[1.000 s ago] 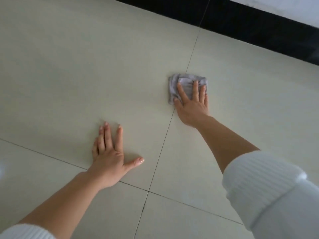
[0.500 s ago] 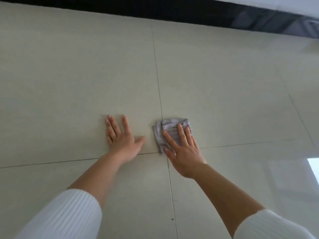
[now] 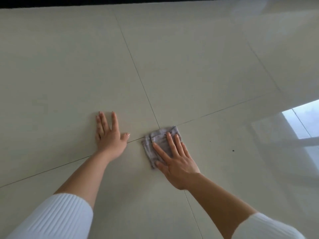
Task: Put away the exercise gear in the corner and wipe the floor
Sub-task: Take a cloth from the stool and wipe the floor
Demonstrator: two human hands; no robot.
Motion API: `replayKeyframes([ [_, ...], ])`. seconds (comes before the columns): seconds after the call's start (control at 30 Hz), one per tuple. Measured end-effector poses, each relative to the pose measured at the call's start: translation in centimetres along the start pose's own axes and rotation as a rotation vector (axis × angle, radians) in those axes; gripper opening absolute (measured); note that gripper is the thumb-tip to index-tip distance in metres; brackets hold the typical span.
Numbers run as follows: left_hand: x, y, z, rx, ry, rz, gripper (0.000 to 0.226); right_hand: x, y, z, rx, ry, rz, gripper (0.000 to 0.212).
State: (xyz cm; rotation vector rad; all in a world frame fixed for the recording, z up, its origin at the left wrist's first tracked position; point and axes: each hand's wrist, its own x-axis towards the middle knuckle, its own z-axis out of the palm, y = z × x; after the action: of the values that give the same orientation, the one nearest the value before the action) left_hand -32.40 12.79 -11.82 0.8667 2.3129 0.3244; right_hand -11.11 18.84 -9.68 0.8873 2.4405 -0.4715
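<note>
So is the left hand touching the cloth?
No, the left hand lies flat on bare floor, apart from the cloth.

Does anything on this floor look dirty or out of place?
Only two small dark specks on the pale floor, right of the grey cloth under the right hand. What they are is unclear.

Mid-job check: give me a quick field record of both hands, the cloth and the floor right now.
left hand: flat on the floor, fingers spread, holds nothing
right hand: fingers straight, presses on the cloth
cloth: grey, folded, beside the grout-line crossing
floor: pale glossy tiles
dark speck: on the floor right of the cloth
</note>
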Motion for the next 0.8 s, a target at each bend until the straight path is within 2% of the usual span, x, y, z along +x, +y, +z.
replayKeyframes([
  [0.2,0.9,-0.2,1.0,-0.033,0.072,-0.018,0.082,11.1,1.6,-5.5,0.101,0.117,0.095,0.057],
  [0.33,1.2,-0.3,1.1,-0.03,0.078,-0.03,0.082,14.6,4.4,-7.5,0.117,0.141,0.156,0.06],
  [0.6,1.1,-0.4,1.2,-0.02,0.081,-0.054,0.081,8.6,13.3,-5.1,0.253,0.163,0.473,0.063],
  [0.8,1.1,-0.7,1.3,0.015,0.134,-0.003,0.078,4.6,12.1,-2.3,0.36,0.236,0.599,0.061],
])
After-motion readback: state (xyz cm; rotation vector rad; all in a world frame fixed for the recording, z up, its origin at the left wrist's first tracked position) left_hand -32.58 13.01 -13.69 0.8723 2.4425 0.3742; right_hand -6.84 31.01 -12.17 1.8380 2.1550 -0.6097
